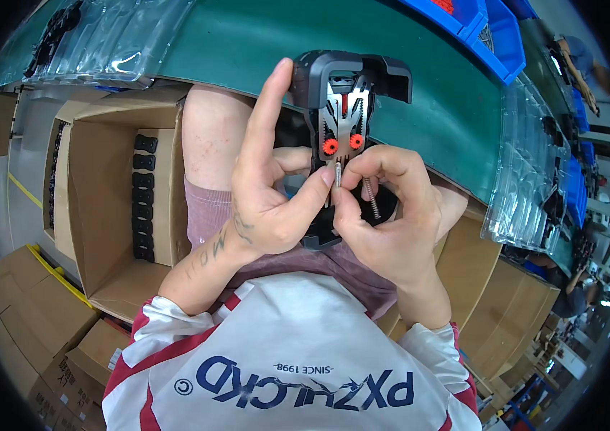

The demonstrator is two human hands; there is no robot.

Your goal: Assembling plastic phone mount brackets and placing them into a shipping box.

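Observation:
My left hand (265, 205) grips a black plastic holder (310, 82) with two jaw-like upper arms, tilted over my lap at the bench edge. Its thumb presses near the middle; its index finger stretches up along the side. Inside the open body lie a silver metal plate (346, 118) and two small red gears, a left gear (330, 146) and a right gear (356, 141). Below the gears, my right hand (398, 215) pinches a short silver pin (338, 174) between thumb and index finger, against the holder. A thin coil spring (372, 199) sticks out from under its curled fingers.
A green work surface (247, 43) lies ahead, with clear plastic trays (121, 43) at left and more trays (528, 165) at right. Blue bins (502, 43) stand far right. A cardboard box (107, 208) at left holds several black parts (144, 197). Other people (585, 68) sit at right.

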